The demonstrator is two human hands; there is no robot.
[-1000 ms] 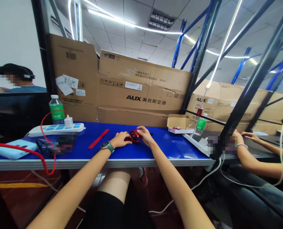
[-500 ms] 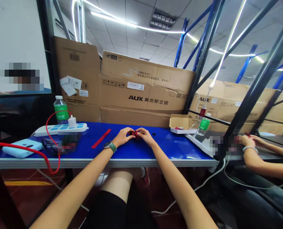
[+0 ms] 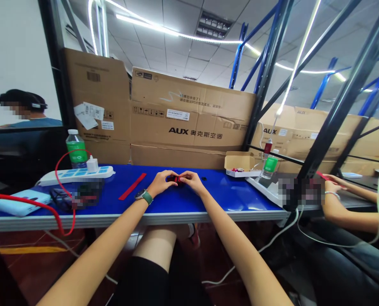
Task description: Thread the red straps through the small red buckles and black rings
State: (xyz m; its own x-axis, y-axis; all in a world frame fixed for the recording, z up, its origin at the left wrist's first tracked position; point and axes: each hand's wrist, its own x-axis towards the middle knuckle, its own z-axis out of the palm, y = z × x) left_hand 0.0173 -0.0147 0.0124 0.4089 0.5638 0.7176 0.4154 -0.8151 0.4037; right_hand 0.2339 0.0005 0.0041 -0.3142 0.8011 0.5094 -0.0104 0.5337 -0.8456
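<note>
Over the middle of the blue table (image 3: 230,197), my left hand (image 3: 160,182) and my right hand (image 3: 193,182) meet at a small red and black piece (image 3: 178,179). Both hands have their fingers closed on it, thumbs and fingertips pinching from either side. What kind of thing it is cannot be made out, since the fingers cover much of it. A flat red strip (image 3: 132,186) lies slantwise to the left of my left hand. Just past my right hand rests a small black piece (image 3: 204,179). My left wrist wears a watch (image 3: 141,194) with a green strap.
An open carton (image 3: 243,173) with small red bits stands back right, near a green-labelled bottle (image 3: 270,165). Leftward are a power strip (image 3: 77,174), another bottle (image 3: 76,148), a light-blue device (image 3: 21,202) and a red cable (image 3: 59,219). Cardboard (image 3: 189,114) walls the back. Another person's arm (image 3: 345,214) shows at right.
The view has swung slightly, so the surroundings sit a little further left. Between my fingers the red and black piece has shifted and shows a red band. Both hands keep their hold.
</note>
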